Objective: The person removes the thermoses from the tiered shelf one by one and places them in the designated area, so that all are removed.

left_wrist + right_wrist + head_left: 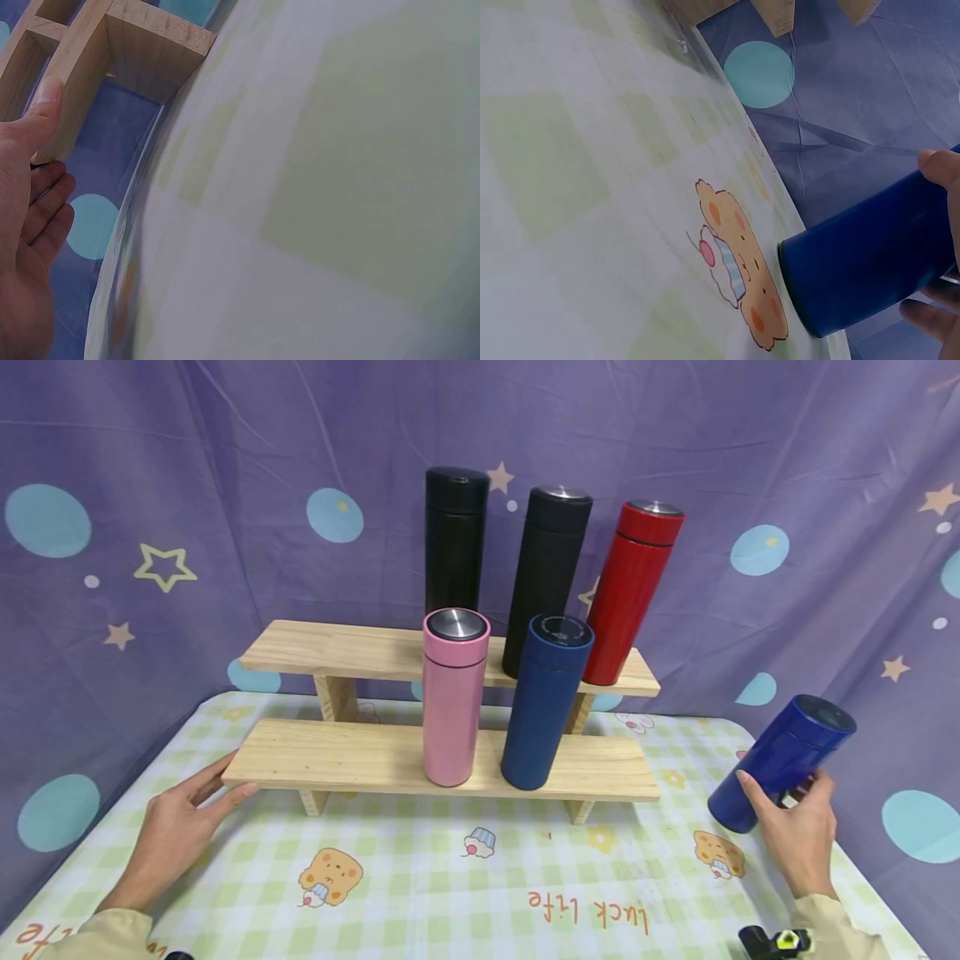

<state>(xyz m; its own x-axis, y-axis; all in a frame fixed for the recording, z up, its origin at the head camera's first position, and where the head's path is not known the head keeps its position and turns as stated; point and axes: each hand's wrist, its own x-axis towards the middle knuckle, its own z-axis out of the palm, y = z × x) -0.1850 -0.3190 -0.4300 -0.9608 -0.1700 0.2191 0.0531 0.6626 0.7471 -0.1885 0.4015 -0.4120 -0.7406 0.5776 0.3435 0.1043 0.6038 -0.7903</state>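
My left hand [183, 822] grips the left end of the lower board of a two-step wooden display shelf [322, 756], thumb along the front edge. In the left wrist view the thumb [46, 105] lies against the wood and the fingers bend around its end. At the far right, my right hand [798, 827] holds a bright blue thermos bottle [780, 764] round its body. The bottle leans to the right in the head view, its base close over the tablecloth. In the right wrist view the lower part of the blue bottle [870, 262] shows beside a printed bread figure.
On the lower board stand a pink bottle [453, 710] and a navy bottle [543, 710]. The upper board carries a glossy black bottle [455, 543], a matte black bottle [547, 577] and a red bottle [633, 597]. A checked tablecloth [420, 885] covers the table; a purple curtain [247, 468] hangs behind.
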